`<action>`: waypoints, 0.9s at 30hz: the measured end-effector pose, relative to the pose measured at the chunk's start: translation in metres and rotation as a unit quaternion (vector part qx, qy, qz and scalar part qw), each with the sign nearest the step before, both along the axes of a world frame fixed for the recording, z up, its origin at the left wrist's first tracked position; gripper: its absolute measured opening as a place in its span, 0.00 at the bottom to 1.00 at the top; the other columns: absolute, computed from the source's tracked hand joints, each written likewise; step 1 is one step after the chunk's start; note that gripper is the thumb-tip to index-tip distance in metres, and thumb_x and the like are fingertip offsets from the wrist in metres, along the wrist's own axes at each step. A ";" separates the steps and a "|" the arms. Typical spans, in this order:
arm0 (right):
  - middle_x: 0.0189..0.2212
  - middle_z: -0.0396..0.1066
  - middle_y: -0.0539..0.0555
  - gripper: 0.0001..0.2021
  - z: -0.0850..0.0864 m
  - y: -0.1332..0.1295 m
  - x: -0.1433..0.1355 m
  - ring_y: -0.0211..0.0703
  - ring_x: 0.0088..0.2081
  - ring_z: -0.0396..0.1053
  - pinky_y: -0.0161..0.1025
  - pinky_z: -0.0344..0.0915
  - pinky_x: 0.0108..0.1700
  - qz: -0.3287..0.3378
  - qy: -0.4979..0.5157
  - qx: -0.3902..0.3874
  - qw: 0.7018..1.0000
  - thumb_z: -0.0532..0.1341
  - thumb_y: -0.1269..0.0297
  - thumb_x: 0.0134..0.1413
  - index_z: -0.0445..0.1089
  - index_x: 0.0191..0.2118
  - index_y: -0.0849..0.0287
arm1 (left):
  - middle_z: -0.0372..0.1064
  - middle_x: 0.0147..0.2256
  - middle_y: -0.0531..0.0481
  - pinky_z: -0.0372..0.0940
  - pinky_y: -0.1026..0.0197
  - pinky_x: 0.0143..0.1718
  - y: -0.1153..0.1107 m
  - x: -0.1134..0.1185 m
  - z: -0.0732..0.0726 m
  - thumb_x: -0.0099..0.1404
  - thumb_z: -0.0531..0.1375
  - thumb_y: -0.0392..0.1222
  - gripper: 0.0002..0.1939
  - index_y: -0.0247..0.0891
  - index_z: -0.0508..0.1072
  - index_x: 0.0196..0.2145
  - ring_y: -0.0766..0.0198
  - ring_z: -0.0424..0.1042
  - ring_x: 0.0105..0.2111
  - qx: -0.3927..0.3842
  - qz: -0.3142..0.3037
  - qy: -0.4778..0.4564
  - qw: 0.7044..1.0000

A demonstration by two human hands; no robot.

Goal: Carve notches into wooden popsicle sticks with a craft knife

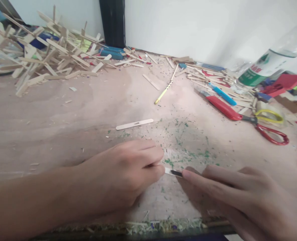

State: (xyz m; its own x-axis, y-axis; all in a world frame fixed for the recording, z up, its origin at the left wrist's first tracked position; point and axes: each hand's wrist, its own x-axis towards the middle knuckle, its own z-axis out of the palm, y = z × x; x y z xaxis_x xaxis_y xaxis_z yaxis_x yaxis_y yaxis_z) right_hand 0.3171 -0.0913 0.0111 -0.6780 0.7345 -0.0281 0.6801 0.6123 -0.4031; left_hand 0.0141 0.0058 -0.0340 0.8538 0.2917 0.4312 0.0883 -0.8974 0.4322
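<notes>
My left hand [130, 167] is closed, its thumb and fingers pinching one end of a pale flat strip [168, 171] at the lower middle of the head view. On the strip's right part lies a dark piece [176, 173]. My right hand [233, 190] has its index fingertip against that dark piece; its other fingers are curled, and what they hold, if anything, is hidden. Just beyond my left hand a wooden stick [134, 124] with a small dark slot lies flat on the table [75, 134].
Loose sticks [50, 53] are heaped at the back left. A pencil [166, 87] lies mid-table. At the right are a red-handled cutter [223, 107], scissors [271, 134], a blue pen [222, 94] and a plastic bottle [266, 67]. Green shavings [186, 150] are scattered near my hands.
</notes>
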 end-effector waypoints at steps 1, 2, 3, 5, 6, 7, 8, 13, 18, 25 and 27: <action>0.40 0.79 0.49 0.24 0.000 0.001 -0.002 0.36 0.31 0.77 0.35 0.66 0.28 -0.014 0.019 -0.028 0.999 0.54 0.74 0.78 0.66 0.73 0.54 | 0.66 0.35 0.49 0.60 0.51 0.38 0.000 0.000 0.000 0.74 0.53 0.21 0.17 0.35 0.77 0.37 0.57 0.61 0.35 0.000 0.000 0.001 1.000; 0.39 0.78 0.48 0.23 0.000 0.002 -0.003 0.34 0.30 0.77 0.33 0.66 0.29 -0.027 0.041 -0.053 0.997 0.53 0.74 0.79 0.66 0.72 0.52 | 0.66 0.35 0.49 0.60 0.51 0.38 0.000 0.000 -0.001 0.74 0.53 0.21 0.16 0.35 0.77 0.37 0.57 0.61 0.35 0.001 -0.002 0.001 1.000; 0.39 0.78 0.47 0.22 0.000 0.003 -0.004 0.33 0.31 0.77 0.32 0.68 0.30 -0.040 0.059 -0.072 0.995 0.52 0.75 0.80 0.67 0.71 0.50 | 0.66 0.35 0.49 0.60 0.51 0.38 0.000 0.000 -0.001 0.73 0.53 0.21 0.16 0.35 0.77 0.37 0.57 0.61 0.35 0.001 -0.003 0.002 1.000; 0.38 0.77 0.46 0.21 0.002 0.005 -0.005 0.34 0.30 0.76 0.32 0.67 0.29 -0.043 0.061 -0.075 0.994 0.52 0.74 0.81 0.67 0.69 0.49 | 0.66 0.35 0.49 0.59 0.51 0.38 -0.001 0.000 -0.002 0.73 0.53 0.21 0.16 0.35 0.77 0.37 0.57 0.60 0.35 0.001 -0.001 -0.002 1.000; 0.38 0.77 0.47 0.20 0.003 0.005 -0.004 0.34 0.28 0.74 0.34 0.66 0.27 -0.029 0.046 -0.060 0.997 0.52 0.73 0.81 0.67 0.70 0.50 | 0.66 0.35 0.49 0.59 0.51 0.38 -0.001 0.000 -0.002 0.73 0.53 0.21 0.17 0.34 0.78 0.37 0.57 0.60 0.35 0.001 0.003 -0.002 1.000; 0.38 0.77 0.48 0.20 0.003 0.006 -0.002 0.36 0.28 0.74 0.36 0.65 0.26 -0.009 0.023 -0.037 0.999 0.52 0.72 0.82 0.67 0.70 0.52 | 0.66 0.35 0.49 0.59 0.51 0.38 0.000 0.001 -0.002 0.73 0.53 0.21 0.17 0.34 0.78 0.37 0.57 0.60 0.34 0.002 0.005 -0.005 1.000; 0.38 0.78 0.49 0.20 0.003 0.006 0.000 0.37 0.27 0.73 0.39 0.64 0.25 0.012 -0.003 -0.007 1.000 0.52 0.71 0.82 0.67 0.71 0.55 | 0.66 0.34 0.49 0.59 0.51 0.38 0.000 0.001 -0.002 0.73 0.53 0.21 0.17 0.35 0.78 0.37 0.57 0.60 0.34 0.002 0.006 -0.008 1.000; 0.45 0.83 0.56 0.23 -0.001 0.004 0.008 0.44 0.33 0.77 0.47 0.69 0.30 0.077 -0.063 0.154 0.983 0.46 0.73 0.83 0.68 0.71 0.64 | 0.67 0.34 0.49 0.60 0.52 0.37 0.001 0.001 0.001 0.72 0.53 0.22 0.16 0.37 0.76 0.36 0.57 0.62 0.34 0.002 0.005 0.005 1.000; 0.40 0.81 0.53 0.23 0.000 0.005 0.006 0.42 0.30 0.75 0.47 0.67 0.28 0.072 -0.054 0.122 0.988 0.44 0.66 0.88 0.69 0.71 0.63 | 0.68 0.35 0.49 0.60 0.53 0.37 0.000 0.001 0.000 0.74 0.52 0.22 0.16 0.37 0.76 0.39 0.57 0.62 0.35 0.005 0.005 0.007 1.000; 0.38 0.80 0.50 0.16 0.015 0.016 -0.011 0.37 0.28 0.76 0.37 0.66 0.26 -0.017 0.045 -0.075 0.996 0.53 0.70 0.82 0.76 0.60 0.54 | 0.67 0.34 0.50 0.59 0.53 0.35 0.001 0.000 -0.002 0.76 0.52 0.23 0.17 0.37 0.78 0.41 0.58 0.62 0.34 -0.005 -0.001 0.007 1.000; 0.40 0.82 0.51 0.16 0.016 0.017 -0.013 0.37 0.28 0.76 0.36 0.67 0.26 -0.036 0.062 -0.080 0.994 0.52 0.67 0.84 0.78 0.56 0.53 | 0.68 0.34 0.49 0.60 0.53 0.35 0.001 0.000 -0.002 0.76 0.53 0.23 0.16 0.37 0.77 0.41 0.58 0.62 0.34 -0.002 -0.001 0.007 1.000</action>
